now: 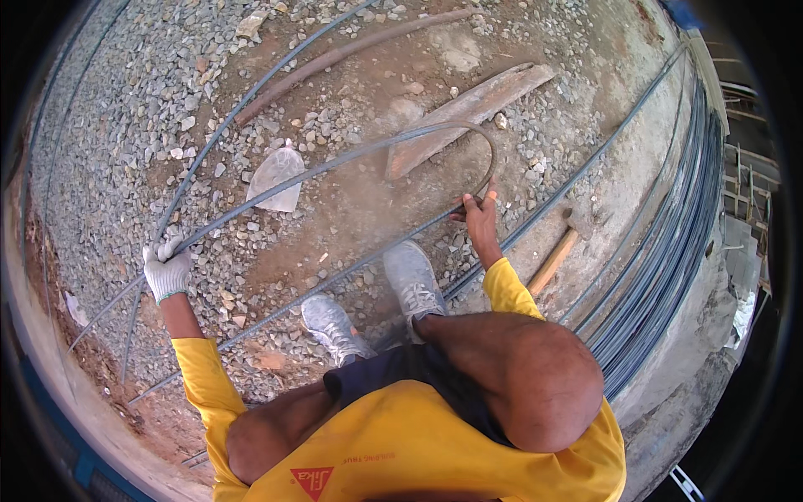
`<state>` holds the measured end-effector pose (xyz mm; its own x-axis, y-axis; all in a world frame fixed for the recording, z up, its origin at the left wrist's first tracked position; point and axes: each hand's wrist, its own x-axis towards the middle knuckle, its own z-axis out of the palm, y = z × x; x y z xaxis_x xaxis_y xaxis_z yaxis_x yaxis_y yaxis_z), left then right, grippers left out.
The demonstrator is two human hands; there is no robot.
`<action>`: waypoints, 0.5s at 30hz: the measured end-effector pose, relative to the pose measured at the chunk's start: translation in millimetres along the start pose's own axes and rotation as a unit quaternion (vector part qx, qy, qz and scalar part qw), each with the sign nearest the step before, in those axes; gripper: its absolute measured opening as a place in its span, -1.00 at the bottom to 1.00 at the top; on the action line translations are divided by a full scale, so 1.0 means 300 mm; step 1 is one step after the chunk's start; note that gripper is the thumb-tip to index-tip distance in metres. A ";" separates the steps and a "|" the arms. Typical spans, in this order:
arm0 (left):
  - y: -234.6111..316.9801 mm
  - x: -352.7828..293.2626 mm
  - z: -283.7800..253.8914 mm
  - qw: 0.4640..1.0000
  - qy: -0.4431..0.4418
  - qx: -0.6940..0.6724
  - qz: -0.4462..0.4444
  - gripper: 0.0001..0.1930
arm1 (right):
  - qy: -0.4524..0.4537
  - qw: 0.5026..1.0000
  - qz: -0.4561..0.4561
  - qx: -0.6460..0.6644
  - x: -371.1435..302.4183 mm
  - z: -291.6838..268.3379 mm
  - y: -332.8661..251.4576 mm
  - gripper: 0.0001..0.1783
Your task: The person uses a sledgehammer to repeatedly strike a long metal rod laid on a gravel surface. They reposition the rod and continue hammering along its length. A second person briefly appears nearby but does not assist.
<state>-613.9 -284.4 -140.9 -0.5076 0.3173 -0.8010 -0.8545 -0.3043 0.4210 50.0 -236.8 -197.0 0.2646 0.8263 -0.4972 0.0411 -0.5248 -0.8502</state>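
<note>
A long grey steel rebar (pixel 343 159) curves back on itself in a U-bend on the right, so its two lengths run side by side toward the lower left. My left hand (pixel 167 272), in a white knitted glove, is closed on its upper length, where another rod crosses close by. Bare but for an orange band on one finger, my right hand (pixel 479 219) has its fingers around the lower length just below the bend. Part of that grip is hidden by the hand itself. Both my shoes (pixel 414 280) stand beside the lower length.
A bundle of rebars (pixel 669 259) lies along the right. Nearer, a hammer (pixel 559 258) with a wooden handle rests by more rods. Beyond the bend are a weathered plank (pixel 493 105) and a rusty pipe (pixel 335 60). A clear plastic bag (pixel 276 180) lies on the gravel (pixel 150 109).
</note>
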 end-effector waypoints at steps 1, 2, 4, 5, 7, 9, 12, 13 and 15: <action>0.012 -0.048 0.000 0.999 -0.016 0.022 0.026 -0.45 | 0.001 1.000 -0.001 -0.002 0.004 0.003 0.002 -0.06; 0.023 -0.099 -0.003 0.999 -0.022 0.024 0.033 -0.45 | -0.006 1.000 -0.012 0.001 0.009 0.006 0.008 -0.07; 0.040 -0.201 -0.020 0.997 -0.073 0.000 0.040 -0.45 | 0.011 1.000 -0.008 -0.013 0.017 0.009 0.028 -0.14; 0.049 -0.248 -0.029 0.994 -0.094 -0.007 0.050 -0.48 | 0.028 0.999 0.009 -0.021 0.020 0.006 0.043 -0.17; 0.060 -0.328 -0.045 0.993 -0.097 0.034 0.065 -0.47 | -0.008 0.999 -0.023 -0.033 0.033 -0.003 0.073 -0.28; 0.063 -0.393 -0.067 0.992 -0.104 0.027 0.065 -0.48 | -0.020 0.998 -0.024 -0.047 0.052 -0.016 0.097 -0.35; 0.052 -0.453 -0.107 0.993 -0.105 -0.015 0.050 -0.49 | -0.033 0.997 -0.013 -0.074 0.079 -0.026 0.110 -0.42; 0.047 -0.467 -0.123 0.992 -0.102 -0.003 0.069 -0.49 | -0.043 0.995 -0.012 -0.084 0.086 -0.023 0.108 -0.44; 0.044 -0.488 -0.148 0.990 -0.126 0.011 0.069 -0.48 | -0.029 0.994 -0.027 -0.097 0.088 -0.012 0.100 -0.47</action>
<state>-546.0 -374.7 -36.9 -0.6281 0.4886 -0.6056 -0.7764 -0.3417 0.5296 61.7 -231.5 -235.2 0.2004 0.8620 -0.4656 0.2413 -0.5040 -0.8293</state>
